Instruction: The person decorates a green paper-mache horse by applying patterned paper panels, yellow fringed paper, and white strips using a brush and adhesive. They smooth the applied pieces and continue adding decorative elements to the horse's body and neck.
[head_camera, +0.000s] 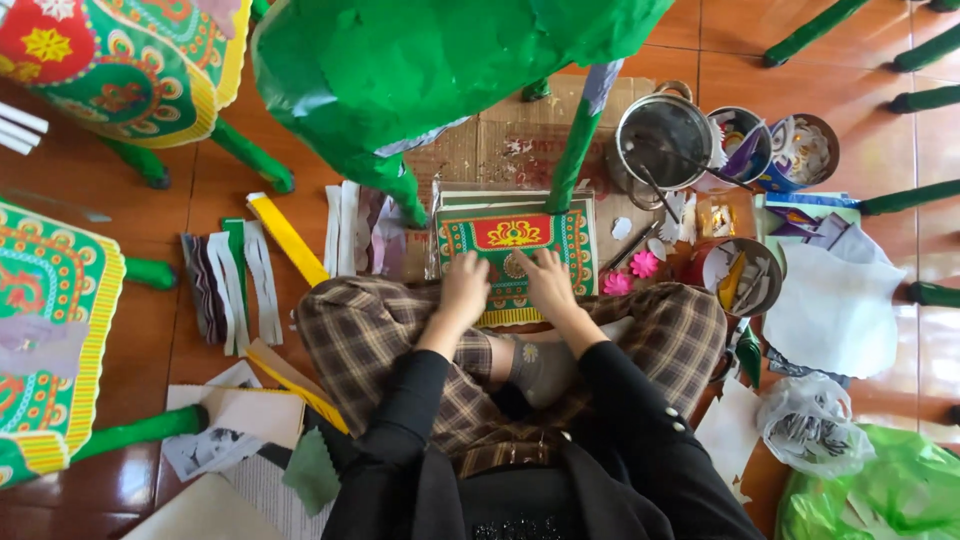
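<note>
Seen from above, a person sits cross-legged on the reddish tiled floor (150, 210) in plaid trousers and black sleeves, both hands down on a decorated paper panel (512, 250) that lies just past the knees at about 12 o'clock from the body. The panel is a rectangle with a green ground, a red band across its upper middle carrying a yellow flower-like motif, a round medallion below it, patterned red and yellow borders and a yellow fringe along the near edge. It rests on a stack of similar sheets over flattened cardboard (520, 140).

The left hand (466, 285) lies flat with fingers curled loosely downward, pressing the panel's lower left part; it grips nothing. The right hand (548, 280) presses the lower middle of the panel beside the medallion, fingers spread and pointing to 12 o'clock, likewise grasping nothing. The two hands are just beside each other.

A green paper-covered leg (580, 135) of a large green figure (420, 70) stands on the top edge of the panel. At 2 o'clock sit a metal pot (663, 140) and several round tins of paper cut-outs (800, 150); two pink paper flowers (632, 272) lie near the panel's right edge. At 10 o'clock lie paper strips (235, 280) in white, green and purple, and a yellow strip (288, 238).
</note>
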